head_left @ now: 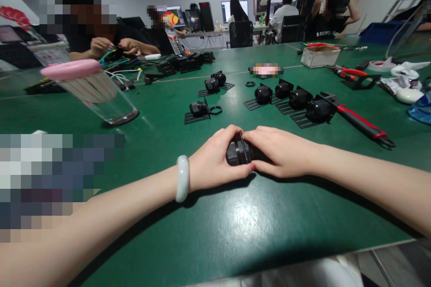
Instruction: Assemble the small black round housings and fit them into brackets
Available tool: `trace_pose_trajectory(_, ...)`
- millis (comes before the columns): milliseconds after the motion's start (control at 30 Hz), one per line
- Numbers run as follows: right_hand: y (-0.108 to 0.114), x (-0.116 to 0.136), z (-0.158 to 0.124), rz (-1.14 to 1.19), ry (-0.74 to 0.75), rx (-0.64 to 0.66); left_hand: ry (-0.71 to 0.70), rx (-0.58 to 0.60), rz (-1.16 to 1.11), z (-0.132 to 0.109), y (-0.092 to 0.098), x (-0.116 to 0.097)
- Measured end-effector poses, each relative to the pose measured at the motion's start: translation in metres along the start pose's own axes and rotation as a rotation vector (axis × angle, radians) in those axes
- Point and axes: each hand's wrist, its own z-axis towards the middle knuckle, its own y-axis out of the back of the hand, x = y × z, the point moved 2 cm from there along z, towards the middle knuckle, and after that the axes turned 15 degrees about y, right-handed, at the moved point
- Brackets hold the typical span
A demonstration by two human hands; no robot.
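Observation:
Low over the near part of the green table, both my hands grip one black plastic cable gland (235, 152) with a thin flat plate across it. My left hand (215, 159), a pale bangle on its wrist, wraps its fingers and thumb round the faceted end. My right hand (283, 150) is closed round the other end, which its fingers largely hide. Just beyond lies a similar gland on a slotted plate (198, 110) with a black ring (215, 110) beside it. Several more such glands (299, 97) stand farther right.
An adjustable wrench (363, 123) with red-black handle lies right. A pink-lidded clear cup (121, 110) stands left. Behind are a small open box (319, 57), red-handled pliers (352, 71) and cables (123, 80). Across the table at left, a co-worker's hands (116, 47) handle wires.

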Motion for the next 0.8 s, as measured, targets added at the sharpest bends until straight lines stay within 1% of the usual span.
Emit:
trace_pose_trajectory(133, -0.0001, 0.0007, 0.0000, -0.004, 0.000, 0.001, -0.003, -0.008, -0.016, -0.0001, 0.0003, -0.0008)
trace_pose_trajectory(400, -0.0004, -0.0017, -0.0016, 0.000, 0.011, 0.011, -0.012, -0.003, 0.028, -0.0005, -0.0001, -0.0028)
trace_pose_trajectory(800, -0.0025, -0.0018, -0.0015, 0.012, -0.036, 0.018, -0.022, 0.001, 0.023, -0.0004, -0.0003, -0.0011)
